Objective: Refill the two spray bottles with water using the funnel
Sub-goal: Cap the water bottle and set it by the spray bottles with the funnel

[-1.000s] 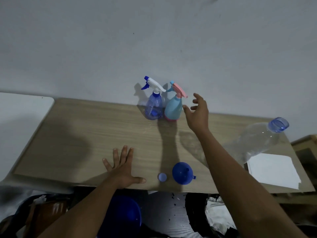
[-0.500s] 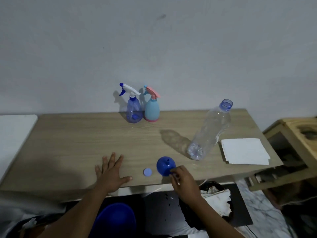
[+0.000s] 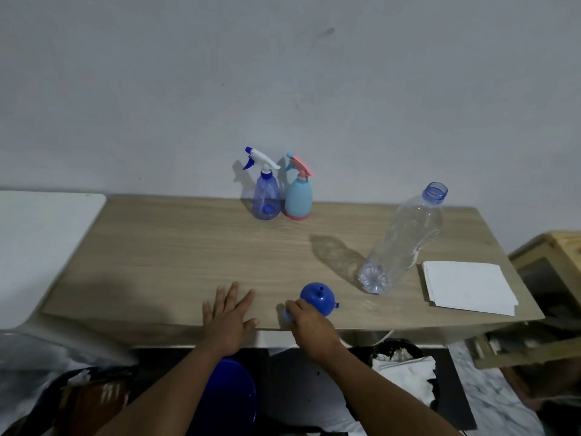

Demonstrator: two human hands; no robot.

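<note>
Noted left hand (image 3: 229, 322) flat on table (image 3: 157, 247) front edge, fingers spread, holding nothing; two spray bottles (image 3: 266, 196) upright at back wall, heads on. Noted right hand (image 3: 309, 322) curled over small blue cap (image 3: 286, 314), grip unclear, just beside inverted funnel (image 3: 318, 298); open clear bottle (image 3: 405, 240) further right. Best to shift cap clear without knocking funnel over the near edge.

Single head-worn view
It looks forward and down (wide-angle) from just above the table's (image 3: 163, 247) near edge, facing the wall (image 3: 283, 73).
</note>
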